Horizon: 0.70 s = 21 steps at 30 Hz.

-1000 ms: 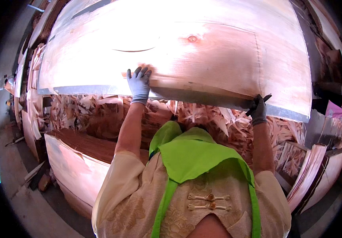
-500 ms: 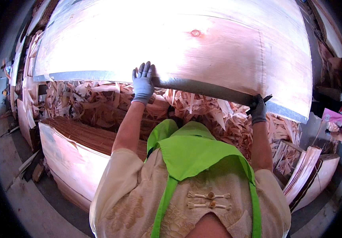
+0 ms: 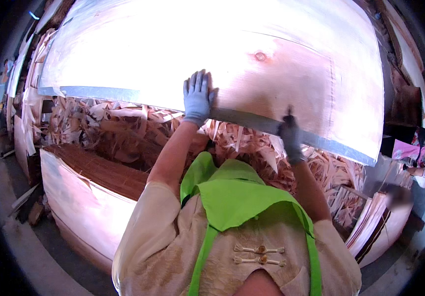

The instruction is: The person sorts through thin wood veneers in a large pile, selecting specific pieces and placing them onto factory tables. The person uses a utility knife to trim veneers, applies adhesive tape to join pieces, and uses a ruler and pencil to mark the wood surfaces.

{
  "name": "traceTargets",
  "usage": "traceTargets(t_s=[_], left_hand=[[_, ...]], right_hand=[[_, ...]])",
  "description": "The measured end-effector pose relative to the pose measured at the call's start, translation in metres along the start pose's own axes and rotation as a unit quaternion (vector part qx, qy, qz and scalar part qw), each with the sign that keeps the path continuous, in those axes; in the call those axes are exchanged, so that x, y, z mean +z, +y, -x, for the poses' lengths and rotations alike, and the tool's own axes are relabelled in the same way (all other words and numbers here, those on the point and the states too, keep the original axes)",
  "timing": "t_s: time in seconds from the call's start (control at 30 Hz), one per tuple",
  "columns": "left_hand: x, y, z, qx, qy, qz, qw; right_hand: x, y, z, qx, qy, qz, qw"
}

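A pale wood veneer sheet (image 3: 298, 74) with a round knot lies across the worktable, whose grey edge strip (image 3: 252, 120) shows along its near side. My left hand (image 3: 197, 101), in a grey glove, presses flat on the veneer at this near edge, fingers stretched out. To its right, my gloved right hand (image 3: 290, 135) is closed around a dark, narrow, blade-like tool (image 3: 290, 112) pointing away from me. Motion smears this hand and the tool, so its exact kind is unclear. The hand is over the table's near edge.
Torn veneer scraps (image 3: 123, 123) are heaped below the table's near edge. A thick stack of veneer sheets (image 3: 89, 192) stands at the near left, another stack (image 3: 370, 222) at the right. Another person (image 3: 424, 153) in patterned clothing is at the far right.
My right hand has moved left along the near edge with the dark tool, which now points away from me. My left hand has shifted right on the veneer, still flat.
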<state>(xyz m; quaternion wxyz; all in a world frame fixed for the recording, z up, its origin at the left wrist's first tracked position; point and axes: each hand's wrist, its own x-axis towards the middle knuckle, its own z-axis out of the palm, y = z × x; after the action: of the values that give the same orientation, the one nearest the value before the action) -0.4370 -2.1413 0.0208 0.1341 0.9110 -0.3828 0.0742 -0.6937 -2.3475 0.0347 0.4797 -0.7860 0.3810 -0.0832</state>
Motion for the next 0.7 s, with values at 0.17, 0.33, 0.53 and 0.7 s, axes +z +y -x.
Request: traceTargets(t_s=[0.17, 0.33, 0.53, 0.7], left_hand=[[0.019, -0.017, -0.028, -0.002, 0.054, 0.003, 0.999], [0.018, -0.022, -0.026, -0.021, 0.078, 0.060, 0.995], [0.018, -0.023, -0.027, -0.019, 0.050, 0.056, 0.997], [0.020, -0.029, -0.026, -0.026, 0.080, 0.025, 0.996]], right_hand=[[0.091, -0.087, -0.040, -0.088, -0.139, 0.354, 0.920], [0.161, -0.113, -0.077, -0.196, -0.096, 0.388, 0.895], [0.187, -0.123, -0.093, -0.173, -0.114, 0.447, 0.870], [0.169, -0.123, -0.061, -0.131, -0.185, 0.473, 0.851]])
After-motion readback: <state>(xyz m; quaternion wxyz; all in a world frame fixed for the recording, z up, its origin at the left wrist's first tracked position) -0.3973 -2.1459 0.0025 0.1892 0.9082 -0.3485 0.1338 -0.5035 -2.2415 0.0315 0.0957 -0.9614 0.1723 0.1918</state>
